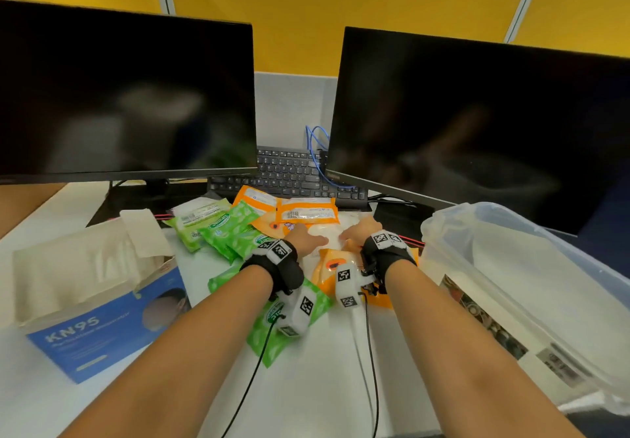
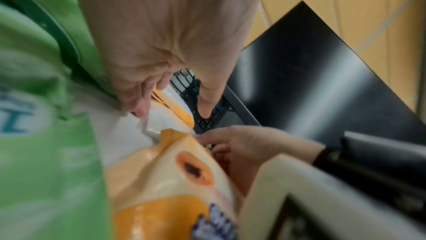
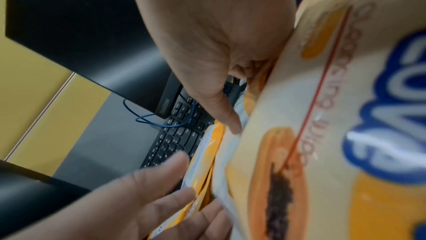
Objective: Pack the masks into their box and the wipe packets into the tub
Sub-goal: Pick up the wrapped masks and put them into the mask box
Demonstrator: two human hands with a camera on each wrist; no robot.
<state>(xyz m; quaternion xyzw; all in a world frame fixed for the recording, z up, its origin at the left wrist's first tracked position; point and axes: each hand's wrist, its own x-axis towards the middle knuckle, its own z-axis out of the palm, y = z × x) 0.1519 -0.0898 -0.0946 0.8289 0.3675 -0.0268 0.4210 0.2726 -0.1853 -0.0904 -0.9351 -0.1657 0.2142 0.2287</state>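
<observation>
A loose stack of white masks point(image 1: 327, 233) lies mid-desk among orange and green wipe packets. My left hand point(image 1: 306, 238) rests on its left side with straight fingers point(image 2: 138, 105) touching the white material point(image 2: 129, 134). My right hand point(image 1: 358, 231) holds the stack's right edge, thumb on the white masks point(image 3: 222, 169) and fingers curled in behind an orange papaya-print packet point(image 1: 335, 263). That packet point(image 3: 322, 134) lies just under my right wrist. A green packet point(image 1: 272, 335) lies under my left wrist. The blue KN95 box point(image 1: 102, 328) stands open at the left. The clear tub point(image 1: 511, 267) is at the right.
Two dark monitors point(image 1: 126, 96) stand at the back with a black keyboard point(image 1: 289, 178) and a blue cable point(image 1: 315, 151) between them. More green packets point(image 1: 228, 229) and orange packets point(image 1: 306, 212) lie behind the hands. The desk's front shows bare white surface.
</observation>
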